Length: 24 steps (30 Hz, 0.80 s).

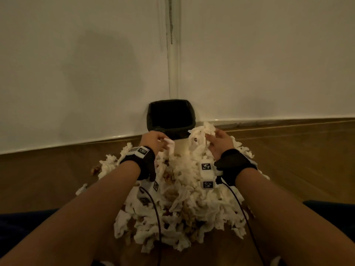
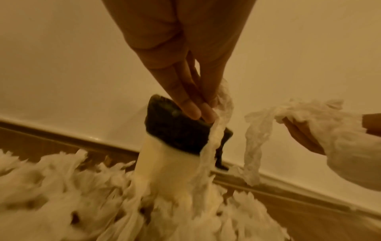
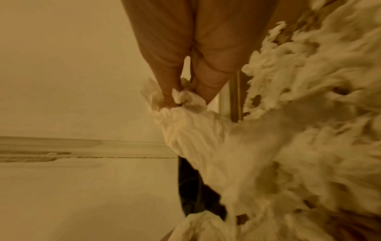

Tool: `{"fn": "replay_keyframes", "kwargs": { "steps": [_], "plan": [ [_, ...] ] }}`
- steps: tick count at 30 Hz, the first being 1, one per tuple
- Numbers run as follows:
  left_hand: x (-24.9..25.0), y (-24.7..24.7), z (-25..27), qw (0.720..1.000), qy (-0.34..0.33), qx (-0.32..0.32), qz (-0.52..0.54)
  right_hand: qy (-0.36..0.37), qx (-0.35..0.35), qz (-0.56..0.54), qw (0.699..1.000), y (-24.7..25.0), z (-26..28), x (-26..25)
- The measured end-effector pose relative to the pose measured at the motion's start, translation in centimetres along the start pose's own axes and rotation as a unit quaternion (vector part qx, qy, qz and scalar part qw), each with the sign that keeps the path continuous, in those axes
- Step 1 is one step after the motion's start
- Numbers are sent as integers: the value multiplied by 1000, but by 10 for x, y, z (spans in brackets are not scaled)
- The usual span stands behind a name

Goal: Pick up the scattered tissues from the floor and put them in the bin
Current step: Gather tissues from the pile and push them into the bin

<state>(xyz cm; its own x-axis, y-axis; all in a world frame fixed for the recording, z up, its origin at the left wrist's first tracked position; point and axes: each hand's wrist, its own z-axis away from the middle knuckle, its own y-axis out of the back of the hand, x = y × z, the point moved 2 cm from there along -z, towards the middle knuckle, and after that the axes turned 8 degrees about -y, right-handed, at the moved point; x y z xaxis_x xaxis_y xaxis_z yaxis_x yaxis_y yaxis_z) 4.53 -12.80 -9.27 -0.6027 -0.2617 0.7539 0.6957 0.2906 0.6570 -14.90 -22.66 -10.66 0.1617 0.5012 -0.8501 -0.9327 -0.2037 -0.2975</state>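
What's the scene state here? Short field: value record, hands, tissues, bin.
left hand: pinches a single tissue strip near the bin's front rim
right hand: grips a bunch of tissues, lifted beside the bin's right front corner
bin: black-lined, pale body, in the wall corner; inside too dark to read
tissue pile: large heap on the wooden floor, up against the bin
progress: most tissues not yet binned

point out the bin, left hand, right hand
bin (image 1: pixel 153 120), head view, on its black-lined left rim.
left hand (image 1: pixel 151 140), head view, on the back of the hand.
right hand (image 1: pixel 221 144), head view, on the back of the hand.
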Motion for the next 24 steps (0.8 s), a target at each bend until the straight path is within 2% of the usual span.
{"fn": "replay_keyframes", "kwargs": {
  "steps": [7,12,16,21,24],
  "plan": [
    [59,58,-26,989,-100,100,-51,92,-41,-5,995,-55,10,-81],
    [73,70,-46,978,-147,134,-69,137,-26,22,990,-83,-5,-113],
    [60,69,-65,980,-128,134,-68,147,5,57,988,-99,-34,-111],
    [24,47,-84,994,-51,74,-56,139,64,167,974,-104,-81,-77],
    [3,36,-93,999,-18,34,-15,112,49,196,973,-102,-101,-56]
  ]
}}
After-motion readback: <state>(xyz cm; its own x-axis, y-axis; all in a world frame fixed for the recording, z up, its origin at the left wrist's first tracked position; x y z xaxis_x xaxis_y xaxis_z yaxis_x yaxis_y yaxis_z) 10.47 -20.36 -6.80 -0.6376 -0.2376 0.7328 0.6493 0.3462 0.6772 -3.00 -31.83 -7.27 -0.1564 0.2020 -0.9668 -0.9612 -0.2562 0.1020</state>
